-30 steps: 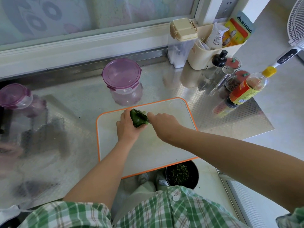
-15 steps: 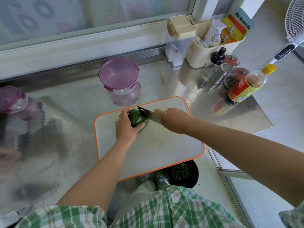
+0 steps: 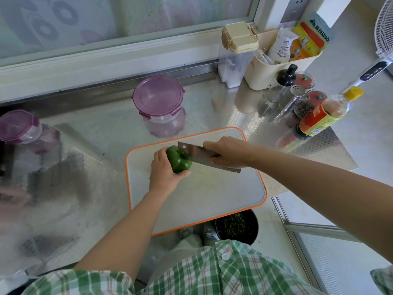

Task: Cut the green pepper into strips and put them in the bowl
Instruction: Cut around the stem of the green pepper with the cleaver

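"Near the far left corner of the cutting board [image 3: 212,194], that's where the green pepper [image 3: 178,159] sits. It's whole, as far as I can tell, with no strips cut yet."

"Why is it tucked over there?"

"My guess is that it leaves the rest of the board bare for the slices to fall on. The left hand [image 3: 164,170] wraps it from the left, thumb along the near side and fingers curled over the far side. That would stop a round, glossy thing like that from rolling under the blade."

"And the knife?"

"It's a cleaver [image 3: 197,155], gripped in the right hand [image 3: 230,153]. The fingers are closed over the spine and the back of the blade, so the handle is hidden. The arm reaches in from the right, across the board's right edge, with the wrist fairly straight. The broad face tilts up towards us, and the front end lies against the pepper's right side, or just behind it. I can't tell if steel touches skin."

"So the first cut hasn't been made?"

"I'd say it's being lined up. Those left fingertips are close to the blade, which is the risk."

"Where do the strips go?"

"I can't tell. There's a purple-lidded container [image 3: 160,105] beyond the board's far edge, shut. Below the near edge there's a dark round pot [image 3: 236,225] holding green flecks."
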